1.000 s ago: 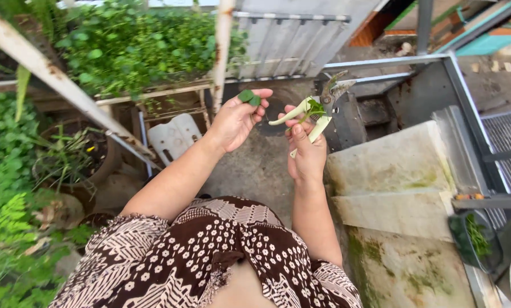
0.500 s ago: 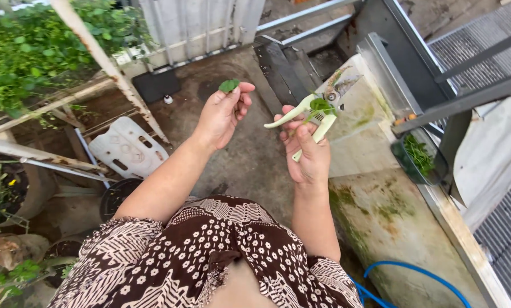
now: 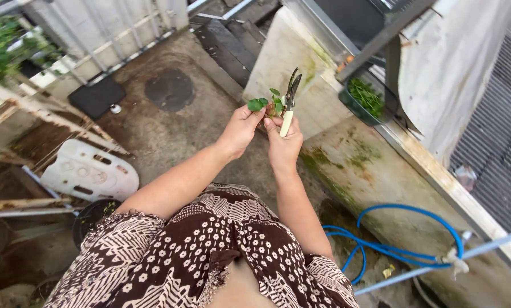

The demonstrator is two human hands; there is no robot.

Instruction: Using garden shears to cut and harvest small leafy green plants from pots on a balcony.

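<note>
My left hand [image 3: 239, 129] pinches small green leaves [image 3: 257, 104] between its fingertips at the centre of the view. Right beside it, my right hand [image 3: 283, 142] grips the pale handles of garden pruning shears [image 3: 289, 105], whose dark blades point up and away. A small leafy sprig [image 3: 276, 104] sits between the two hands, against the shears. The hands nearly touch. Below them are my forearms and a brown patterned dress [image 3: 210, 256].
A dark green container of cut greens [image 3: 365, 100] sits on a mossy concrete ledge [image 3: 375, 171] to the right. A blue hose [image 3: 392, 245] lies coiled below. A white plastic board [image 3: 90, 171], rusty rails [image 3: 50, 114] and a dark pot [image 3: 90, 219] stand left.
The view has swung right and down, away from the plants. My hands have come together, the left bringing its leaves beside the shears, whose handles now look closed.
</note>
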